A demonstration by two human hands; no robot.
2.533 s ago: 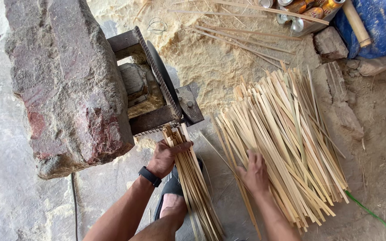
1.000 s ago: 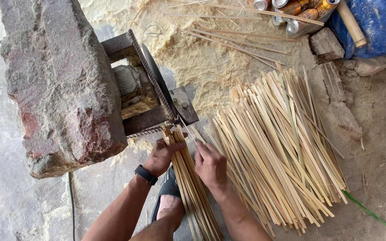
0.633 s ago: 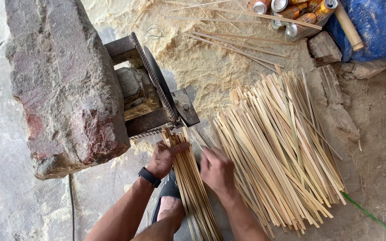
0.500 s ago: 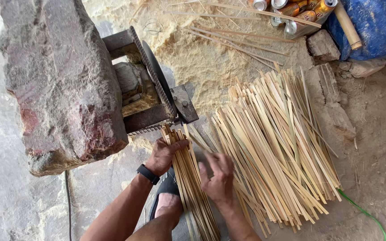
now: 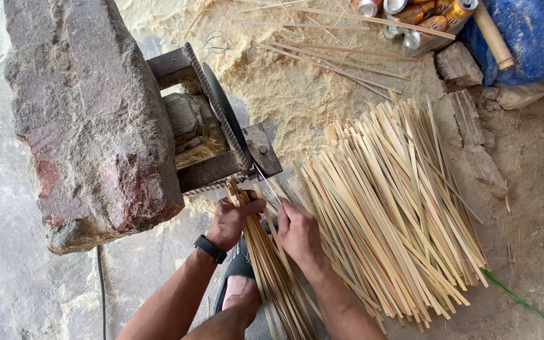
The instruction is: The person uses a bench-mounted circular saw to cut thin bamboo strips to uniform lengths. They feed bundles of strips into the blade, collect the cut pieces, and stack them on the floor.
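My left hand point(image 5: 231, 220), with a black wristband, grips the top of a narrow bundle of bamboo strips point(image 5: 272, 271) that runs down over my sandalled foot point(image 5: 237, 286). The bundle's upper end butts against the metal frame of a cutting machine point(image 5: 218, 141) with a dark round blade. My right hand point(image 5: 298, 232) rests on the same bundle just to the right, fingers closed around one thin strip. To the right lies a big loose pile of pale bamboo strips point(image 5: 398, 208).
A large rough stone block point(image 5: 89, 113) weighs down the machine at left. Sawdust point(image 5: 284, 82) covers the ground behind. Cans point(image 5: 410, 19), a blue sack point(image 5: 530, 38), stones and a green cord point(image 5: 517, 299) lie at the right.
My right hand left the big pile on the right and came over to the narrow bundle beside my left hand. My left hand stayed on the bundle.
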